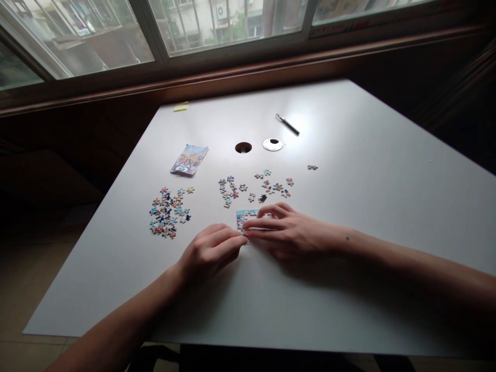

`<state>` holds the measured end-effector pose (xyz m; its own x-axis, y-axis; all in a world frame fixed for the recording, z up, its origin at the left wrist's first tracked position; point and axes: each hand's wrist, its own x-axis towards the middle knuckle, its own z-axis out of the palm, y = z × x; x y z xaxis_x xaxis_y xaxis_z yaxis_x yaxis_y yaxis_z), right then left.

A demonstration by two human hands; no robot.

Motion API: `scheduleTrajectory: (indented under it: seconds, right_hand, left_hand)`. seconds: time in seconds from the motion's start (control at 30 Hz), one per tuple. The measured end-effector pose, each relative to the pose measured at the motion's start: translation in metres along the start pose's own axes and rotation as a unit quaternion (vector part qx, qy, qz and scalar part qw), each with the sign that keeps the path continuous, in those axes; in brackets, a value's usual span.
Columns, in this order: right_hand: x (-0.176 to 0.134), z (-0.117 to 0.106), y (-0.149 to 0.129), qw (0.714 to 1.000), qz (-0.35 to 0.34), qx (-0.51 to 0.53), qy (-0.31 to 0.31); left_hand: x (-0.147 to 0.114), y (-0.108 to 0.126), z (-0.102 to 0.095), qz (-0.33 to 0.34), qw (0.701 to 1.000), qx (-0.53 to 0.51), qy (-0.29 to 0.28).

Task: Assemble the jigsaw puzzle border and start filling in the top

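Observation:
A partly joined jigsaw puzzle (243,214) with a light blue edge lies on the white table, much of it covered by my right hand (289,230). The right fingers stretch over the puzzle and rest on it, spread a little. At the puzzle's lower left corner, my left hand (213,247) has its fingers pressed together, the tips meeting the right fingertips. Whatever sits between the left fingertips is too small and hidden to make out. Just beyond the hands lie several loose puzzle pieces (234,195). A denser heap of puzzle pieces (165,214) is to the left.
Behind the heap lies a colourful printed packet (189,159). Farther back are a round table hole (243,148), its metal cover (273,144), a dark pen (287,124) and a yellow sticky note (181,107). One lone piece (312,167) is at the right. Windows line the far side.

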<state>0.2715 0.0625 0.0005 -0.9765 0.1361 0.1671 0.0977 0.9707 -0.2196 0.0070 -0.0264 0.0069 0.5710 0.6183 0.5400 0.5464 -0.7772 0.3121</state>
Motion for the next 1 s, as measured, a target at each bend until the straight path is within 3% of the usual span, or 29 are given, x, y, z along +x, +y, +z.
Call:
scheduleTrajectory:
  seconds: [0.13,0.3,0.43,0.57,1.0]
  right_hand:
    - [0.000,-0.001,0.000,1.000,0.000,-0.007,-0.002]
    - [0.001,-0.001,0.000,1.000,-0.004,-0.007,0.008]
    - [0.001,0.001,0.000,1.000,-0.006,-0.014,0.012]
    - [0.000,0.001,0.000,1.000,-0.004,-0.010,0.006]
    - [0.001,0.000,-0.001,1.000,0.010,0.014,0.013]
  left_hand:
    - [-0.002,-0.017,-0.011,-0.078,0.995,0.046,0.030]
    - [-0.005,-0.029,-0.016,-0.134,0.987,0.083,-0.016]
    - [-0.001,-0.016,-0.009,-0.115,0.989,0.090,-0.014]
    - [0.004,-0.003,0.001,-0.109,0.988,0.096,-0.054]
    - [0.005,-0.003,0.006,-0.089,0.991,0.100,-0.027]
